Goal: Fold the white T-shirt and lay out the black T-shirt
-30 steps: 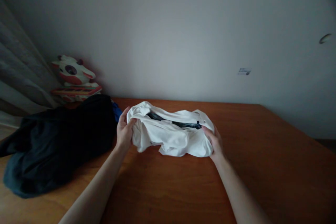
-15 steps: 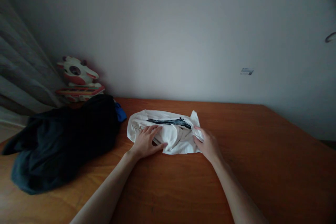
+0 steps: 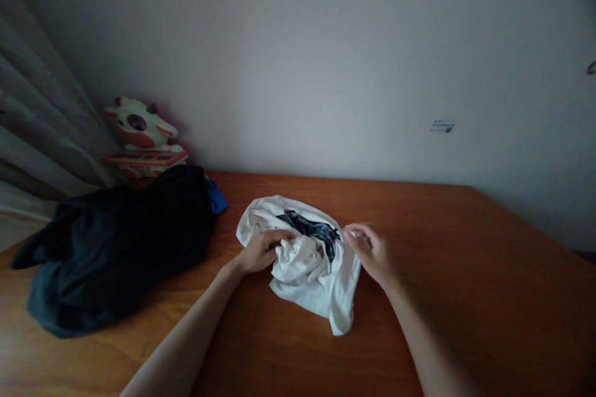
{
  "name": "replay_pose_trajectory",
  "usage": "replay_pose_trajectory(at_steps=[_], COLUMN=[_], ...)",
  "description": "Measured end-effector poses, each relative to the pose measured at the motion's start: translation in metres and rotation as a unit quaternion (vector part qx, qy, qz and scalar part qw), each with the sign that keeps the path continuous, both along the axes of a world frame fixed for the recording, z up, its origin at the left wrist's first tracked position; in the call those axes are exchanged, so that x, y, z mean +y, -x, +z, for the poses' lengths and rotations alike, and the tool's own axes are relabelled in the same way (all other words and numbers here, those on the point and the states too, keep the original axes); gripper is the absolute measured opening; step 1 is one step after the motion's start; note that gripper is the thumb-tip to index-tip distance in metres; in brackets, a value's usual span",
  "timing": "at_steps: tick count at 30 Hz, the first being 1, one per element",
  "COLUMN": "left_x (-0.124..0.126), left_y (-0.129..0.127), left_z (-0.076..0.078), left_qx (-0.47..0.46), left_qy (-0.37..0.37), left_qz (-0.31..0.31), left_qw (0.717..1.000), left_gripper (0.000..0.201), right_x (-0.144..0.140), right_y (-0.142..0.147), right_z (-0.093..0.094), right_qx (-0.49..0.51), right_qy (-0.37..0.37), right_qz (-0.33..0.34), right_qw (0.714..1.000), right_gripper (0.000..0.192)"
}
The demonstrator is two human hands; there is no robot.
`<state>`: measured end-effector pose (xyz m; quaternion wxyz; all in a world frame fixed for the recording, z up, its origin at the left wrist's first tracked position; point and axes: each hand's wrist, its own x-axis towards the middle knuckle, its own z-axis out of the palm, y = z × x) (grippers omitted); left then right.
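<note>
A crumpled white garment (image 3: 302,260) lies on the wooden table, with a dark patterned part (image 3: 310,229) showing among its folds. I cannot tell what kind of garment it is. My left hand (image 3: 259,252) is closed on the bunched cloth at its left, the fingertips partly hidden in the folds. At the right edge, my right hand (image 3: 370,251) is bent with thumb and fingers together at the cloth, slightly blurred. One loose corner of the garment hangs toward me between my forearms.
A heap of dark clothing (image 3: 121,242) fills the table's left side, with a blue piece of cloth (image 3: 216,197) beside it. Behind stands a cow-shaped toy (image 3: 144,127) with a keyboard. A curtain (image 3: 41,111) hangs at the left, and the wall (image 3: 316,74) rises behind the wooden table (image 3: 456,298).
The white garment has been turned and bunched; its right side now reaches nearer to me, and more of the dark patterned part shows. My left fingers have curled into the cloth.
</note>
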<state>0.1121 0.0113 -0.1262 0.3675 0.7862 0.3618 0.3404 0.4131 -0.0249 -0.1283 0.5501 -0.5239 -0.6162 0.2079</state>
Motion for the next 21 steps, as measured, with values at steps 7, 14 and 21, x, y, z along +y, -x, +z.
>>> replay_pose_trajectory(at_steps=[7, 14, 21], left_x=[0.007, -0.002, -0.017], left_y=[-0.005, 0.006, -0.001], left_z=[0.004, 0.016, 0.025], left_qx=[-0.022, -0.055, 0.135], left_qy=[-0.059, -0.102, -0.117], left_qz=[0.052, 0.232, -0.020], left_qw=[0.997, 0.966, 0.984], left_gripper=[0.014, 0.025, 0.050], right_x=[-0.003, 0.007, 0.000], right_y=[0.009, -0.001, 0.001], right_z=[-0.004, -0.017, -0.005], right_qx=[-0.139, -0.171, -0.191], right_qy=[0.030, 0.029, 0.019], right_qz=[0.137, -0.073, 0.078], right_qw=[0.980, 0.982, 0.978], right_gripper=[0.038, 0.021, 0.023])
